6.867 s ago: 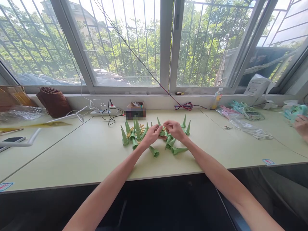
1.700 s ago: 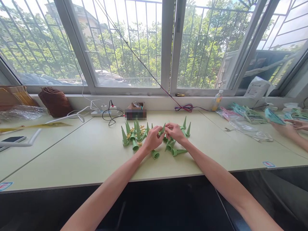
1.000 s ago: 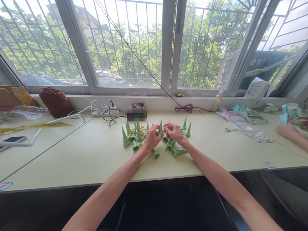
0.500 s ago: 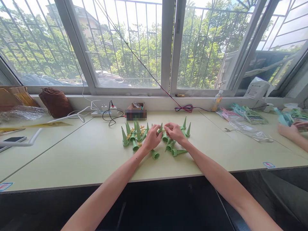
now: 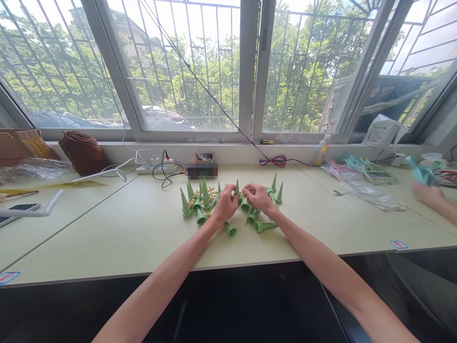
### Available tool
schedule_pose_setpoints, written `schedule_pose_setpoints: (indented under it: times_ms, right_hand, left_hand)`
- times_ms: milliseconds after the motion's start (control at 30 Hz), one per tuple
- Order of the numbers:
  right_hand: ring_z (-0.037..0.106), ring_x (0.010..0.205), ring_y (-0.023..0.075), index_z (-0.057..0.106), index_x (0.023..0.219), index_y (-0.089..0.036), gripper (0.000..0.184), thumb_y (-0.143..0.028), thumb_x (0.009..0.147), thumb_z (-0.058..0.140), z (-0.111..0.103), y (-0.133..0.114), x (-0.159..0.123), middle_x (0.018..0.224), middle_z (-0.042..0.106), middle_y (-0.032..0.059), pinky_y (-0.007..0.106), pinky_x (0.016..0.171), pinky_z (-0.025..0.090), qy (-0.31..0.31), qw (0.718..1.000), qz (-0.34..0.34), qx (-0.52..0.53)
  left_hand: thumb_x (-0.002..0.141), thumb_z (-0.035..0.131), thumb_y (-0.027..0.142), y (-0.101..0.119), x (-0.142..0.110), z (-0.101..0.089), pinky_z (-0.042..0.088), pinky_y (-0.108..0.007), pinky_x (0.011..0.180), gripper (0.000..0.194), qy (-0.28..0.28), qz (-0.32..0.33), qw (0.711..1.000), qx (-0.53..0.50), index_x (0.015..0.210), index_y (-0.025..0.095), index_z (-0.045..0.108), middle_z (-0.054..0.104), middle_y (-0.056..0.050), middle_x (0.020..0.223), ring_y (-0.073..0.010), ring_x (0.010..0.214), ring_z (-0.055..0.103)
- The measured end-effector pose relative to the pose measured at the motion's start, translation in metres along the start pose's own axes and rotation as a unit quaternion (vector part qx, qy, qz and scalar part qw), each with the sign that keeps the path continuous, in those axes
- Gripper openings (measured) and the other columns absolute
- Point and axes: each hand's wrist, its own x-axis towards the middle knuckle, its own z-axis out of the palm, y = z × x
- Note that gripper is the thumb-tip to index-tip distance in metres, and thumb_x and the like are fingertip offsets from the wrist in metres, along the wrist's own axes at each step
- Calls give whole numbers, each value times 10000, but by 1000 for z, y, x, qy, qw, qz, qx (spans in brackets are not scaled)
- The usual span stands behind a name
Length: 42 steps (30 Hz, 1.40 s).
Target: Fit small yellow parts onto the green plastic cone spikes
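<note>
My left hand [image 5: 227, 204] is closed round a green plastic cone [image 5: 237, 187], held point up. Thumb and finger of my right hand [image 5: 257, 196] pinch a small yellow plastic piece [image 5: 242, 191] against the side of that cone; my fingers hide most of it. Left of my hands, several green cones stand or lie among a pile of yellow pieces [image 5: 211, 191], one upright cone [image 5: 185, 205] at the outer edge. Beneath and beside my right hand lie more cones, including one on its side [image 5: 264, 226] with its hollow base showing. Another lying cone [image 5: 231, 230] is below my left wrist.
Along the wall are a brown drawstring bag [image 5: 81, 152], a power strip [image 5: 157, 166], a small box [image 5: 202, 166], coiled wire [image 5: 274, 160] and a bottle [image 5: 322, 149]. At right, a co-worker's hand [image 5: 428, 194] holds a teal item near plastic bags [image 5: 371, 193].
Both hands stay over the pile, making small movements. The cone in my left hand has shifted slightly left. At right, the co-worker's hands have turned and moved the teal item.
</note>
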Motion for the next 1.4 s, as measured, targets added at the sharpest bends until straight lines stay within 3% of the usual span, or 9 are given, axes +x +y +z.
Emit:
schedule_pose_setpoints:
  times_ms: [200, 567, 800, 1400]
  right_hand:
    - [585, 542, 125, 633, 855, -187, 271, -443, 821, 551, -1, 1, 1, 752, 643, 28, 222, 447, 440, 13, 1000, -18, -17]
    - [453, 416, 104, 601, 782, -192, 260, -435, 837, 529, -2, -1, -1, 521, 520, -28, 228, 422, 389, 3, 1000, -20, -7]
    - [417, 370, 95, 515, 655, -196, 370, -511, 849, 516, -3, -5, -2, 460, 496, -35, 235, 419, 360, -16, 1000, -8, -4]
    - [484, 432, 124, 446, 512, -205, 577, -619, 903, 355, -3, -6, 0, 437, 486, 2, 246, 496, 369, 13, 994, -4, -107]
  left_hand:
    - [895, 503, 237, 0, 0, 0, 398, -251, 566, 50, 8, -1, 1000, -6, 887, 188, 508, 549, -25, 898, -82, 547, 465]
    - [897, 500, 253, 0, -2, 0, 392, -244, 547, 73, -6, 1, 1000, -19, 870, 187, 484, 554, -32, 904, -77, 538, 463]
    - [898, 496, 257, 1, -3, -1, 386, -242, 531, 74, -11, 1, 1000, -26, 873, 189, 487, 562, -35, 910, -73, 525, 455]
    - [892, 521, 288, 4, -3, 0, 385, -223, 486, 104, -30, 11, 997, -72, 870, 188, 500, 554, -28, 895, -57, 506, 461]
